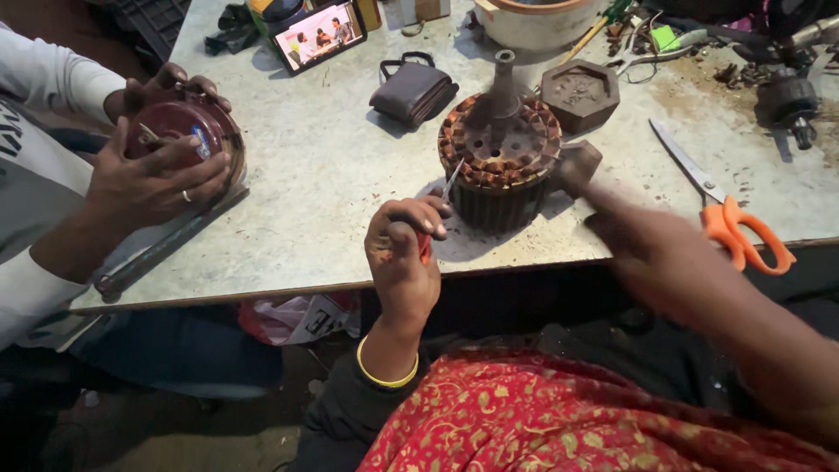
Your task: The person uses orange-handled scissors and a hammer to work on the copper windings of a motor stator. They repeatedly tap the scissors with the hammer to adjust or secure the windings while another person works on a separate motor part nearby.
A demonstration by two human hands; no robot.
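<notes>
The left hand (404,249) grasps a thin tool (443,197) whose tip touches the motor stator (500,157), standing at the near table (323,166) edge. The right hand (651,236) is blurred just right of the stator; its grip I cannot tell. Orange scissors (738,229) lie further right.

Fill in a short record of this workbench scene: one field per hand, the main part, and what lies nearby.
Left hand: grips a red-handled tool, its metal tip on the windings
Right hand: blurred, beside the part, holding a dark block
Main part: motor stator with copper coils, upright on the table
Nearby: orange scissors, dark pouch, phone
Co-worker's hands: hold a round maroon cover
</notes>
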